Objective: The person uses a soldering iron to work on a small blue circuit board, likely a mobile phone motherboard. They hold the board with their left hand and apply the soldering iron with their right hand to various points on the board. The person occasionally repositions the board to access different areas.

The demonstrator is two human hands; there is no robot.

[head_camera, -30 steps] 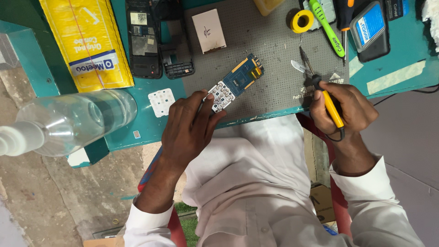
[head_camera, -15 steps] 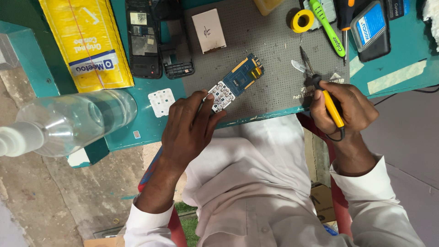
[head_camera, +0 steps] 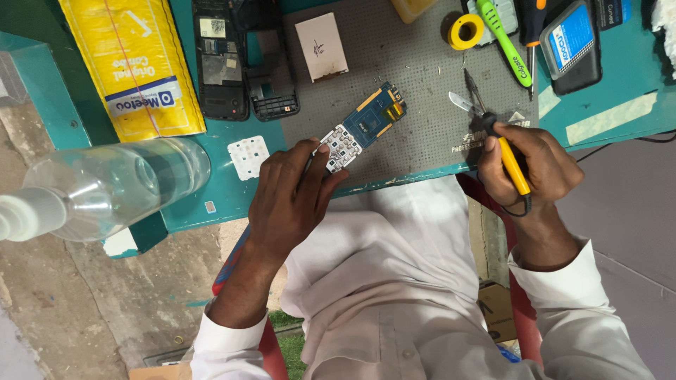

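Note:
A blue phone circuit board (head_camera: 366, 125) with a white keypad end lies on the grey work mat (head_camera: 415, 70). My left hand (head_camera: 289, 197) pinches the board's keypad end with its fingertips. My right hand (head_camera: 528, 169) grips a soldering iron with a yellow handle (head_camera: 512, 163), its black neck and metal tip (head_camera: 470, 83) pointing up over the mat, a short way to the right of the board. A pair of metal tweezers (head_camera: 461, 104) lies beside the iron's tip.
A clear plastic bottle (head_camera: 105, 184) lies at the left edge. A yellow packet (head_camera: 134, 63), an opened black phone body (head_camera: 220, 60), a white keypad sheet (head_camera: 248, 156), a small beige card (head_camera: 322, 46), a yellow tape roll (head_camera: 465, 31), a green-handled tool (head_camera: 503, 42) and a black device (head_camera: 572, 43) are on the teal table.

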